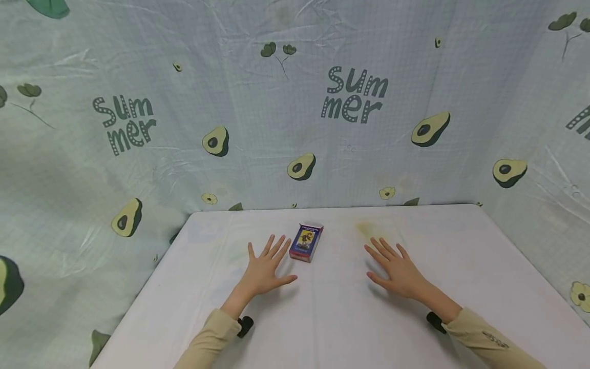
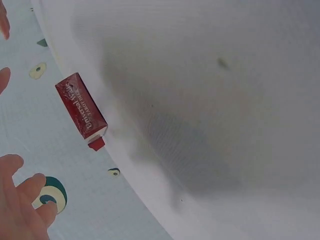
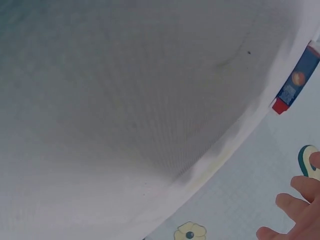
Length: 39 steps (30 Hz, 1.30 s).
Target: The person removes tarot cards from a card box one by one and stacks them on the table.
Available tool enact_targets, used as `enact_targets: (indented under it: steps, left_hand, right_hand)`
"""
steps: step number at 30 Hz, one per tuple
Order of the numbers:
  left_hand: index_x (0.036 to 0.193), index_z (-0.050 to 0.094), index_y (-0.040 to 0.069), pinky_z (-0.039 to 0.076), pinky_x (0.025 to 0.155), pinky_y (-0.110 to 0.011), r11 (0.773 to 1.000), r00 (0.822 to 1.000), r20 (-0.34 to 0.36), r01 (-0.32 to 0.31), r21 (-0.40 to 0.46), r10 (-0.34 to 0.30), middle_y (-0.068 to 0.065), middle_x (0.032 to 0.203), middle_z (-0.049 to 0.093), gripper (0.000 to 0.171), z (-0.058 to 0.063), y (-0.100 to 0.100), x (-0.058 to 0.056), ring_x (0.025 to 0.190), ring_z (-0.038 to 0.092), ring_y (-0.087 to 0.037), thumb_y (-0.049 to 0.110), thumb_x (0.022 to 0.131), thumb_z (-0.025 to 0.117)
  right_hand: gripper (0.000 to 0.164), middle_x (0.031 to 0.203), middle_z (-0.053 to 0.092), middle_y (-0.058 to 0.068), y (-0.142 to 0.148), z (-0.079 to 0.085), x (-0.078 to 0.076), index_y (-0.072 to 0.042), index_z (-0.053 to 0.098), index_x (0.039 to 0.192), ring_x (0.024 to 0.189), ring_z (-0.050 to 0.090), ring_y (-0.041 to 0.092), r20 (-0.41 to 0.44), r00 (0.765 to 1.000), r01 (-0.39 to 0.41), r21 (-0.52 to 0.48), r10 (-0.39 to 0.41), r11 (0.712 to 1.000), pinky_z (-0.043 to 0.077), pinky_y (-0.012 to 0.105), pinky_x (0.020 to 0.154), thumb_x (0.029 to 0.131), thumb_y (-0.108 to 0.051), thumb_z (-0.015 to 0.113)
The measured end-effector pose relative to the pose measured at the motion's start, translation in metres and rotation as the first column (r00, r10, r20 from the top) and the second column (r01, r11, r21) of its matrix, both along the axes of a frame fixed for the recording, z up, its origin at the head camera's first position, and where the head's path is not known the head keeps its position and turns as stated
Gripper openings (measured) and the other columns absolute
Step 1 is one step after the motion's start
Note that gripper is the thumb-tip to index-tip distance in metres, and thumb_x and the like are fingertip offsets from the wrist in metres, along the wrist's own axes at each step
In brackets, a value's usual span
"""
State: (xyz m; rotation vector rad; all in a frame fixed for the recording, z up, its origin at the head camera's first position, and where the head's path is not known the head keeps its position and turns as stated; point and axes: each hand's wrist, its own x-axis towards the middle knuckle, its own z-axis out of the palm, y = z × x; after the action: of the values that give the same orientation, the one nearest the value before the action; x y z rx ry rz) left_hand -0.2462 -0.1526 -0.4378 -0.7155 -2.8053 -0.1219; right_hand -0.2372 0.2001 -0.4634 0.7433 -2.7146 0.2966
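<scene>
A small tarot deck box point(image 1: 306, 242), blue on its face with a yellow picture, lies on the white table. Its red side with the lettering "Universal Waite Tarot Deck" faces the left wrist view, where the box point(image 2: 81, 107) has a red flap sticking out at one end. My left hand point(image 1: 264, 271) hovers just left of the box, fingers spread and holding nothing. Farther off on the right, my right hand point(image 1: 400, 271) is spread too, palm down and without anything in it. In the right wrist view the box point(image 3: 298, 78) shows a blue side at the edge.
A white cloth covers the table point(image 1: 341, 328). Behind it and along both sides hangs a pale curtain point(image 1: 258, 102) printed with avocados and "summer" lettering. The cloth bears a yellowish stain point(image 1: 366, 229) near the far edge. Dark wrist cameras sit under both sleeves.
</scene>
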Motion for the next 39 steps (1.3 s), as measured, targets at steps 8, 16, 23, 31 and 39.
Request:
enact_targets:
  steps: [8,16,23,31,39]
  left_hand:
    - [0.142,0.025,0.020,0.008,0.092,-0.073,0.999,0.999,-0.026,0.029,0.038,-0.028,-0.003,0.146,0.028,0.085,0.001,0.005,-0.002,0.136,0.021,-0.027,0.061,0.074,0.055]
    - [0.139,0.031,0.020,0.012,0.093,-0.072,0.995,0.995,-0.082,0.067,0.078,-0.060,-0.003,0.144,0.031,0.079,-0.002,0.010,-0.007,0.135,0.026,-0.026,0.055,0.075,0.059]
    - [0.137,0.036,0.018,0.017,0.094,-0.069,0.991,0.991,-0.108,0.087,0.105,-0.076,-0.004,0.141,0.037,0.075,-0.001,0.016,-0.011,0.132,0.032,-0.026,0.050,0.075,0.062]
    - [0.133,0.043,0.012,0.021,0.097,-0.064,0.990,0.990,-0.122,0.087,0.108,-0.073,-0.008,0.135,0.045,0.068,-0.002,0.023,-0.018,0.127,0.039,-0.028,0.046,0.077,0.062]
    - [0.126,0.049,0.011,0.028,0.096,-0.060,0.987,0.992,-0.122,0.055,0.151,-0.037,-0.010,0.122,0.054,0.062,-0.008,0.028,-0.027,0.115,0.049,-0.026,0.042,0.075,0.066]
  right_hand:
    - [0.064,0.143,0.033,0.011,-0.003,0.003,-0.001,-0.013,0.039,0.136,0.130,0.031,0.033,-0.038,0.999,-0.002,-0.035,0.001,0.999,0.021,0.059,0.098,0.082,-0.043,0.058]
    - [0.064,0.141,0.036,0.013,-0.006,0.004,-0.003,-0.012,0.040,0.135,0.128,0.033,0.035,-0.046,0.999,-0.006,-0.055,0.003,0.998,0.022,0.059,0.098,0.081,-0.041,0.060]
    - [0.061,0.138,0.039,0.014,-0.008,0.004,-0.008,-0.011,0.043,0.133,0.127,0.035,0.035,-0.064,0.998,-0.024,-0.094,0.018,0.995,0.023,0.059,0.097,0.080,-0.035,0.062]
    - [0.057,0.133,0.045,0.017,-0.010,0.002,-0.016,-0.009,0.048,0.128,0.122,0.040,0.037,-0.111,0.993,-0.051,-0.126,0.037,0.991,0.028,0.061,0.093,0.077,-0.028,0.066]
    - [0.051,0.129,0.048,0.019,-0.012,0.004,-0.023,-0.008,0.054,0.122,0.117,0.044,0.039,-0.130,0.990,-0.063,-0.146,0.044,0.987,0.032,0.059,0.089,0.076,-0.023,0.067]
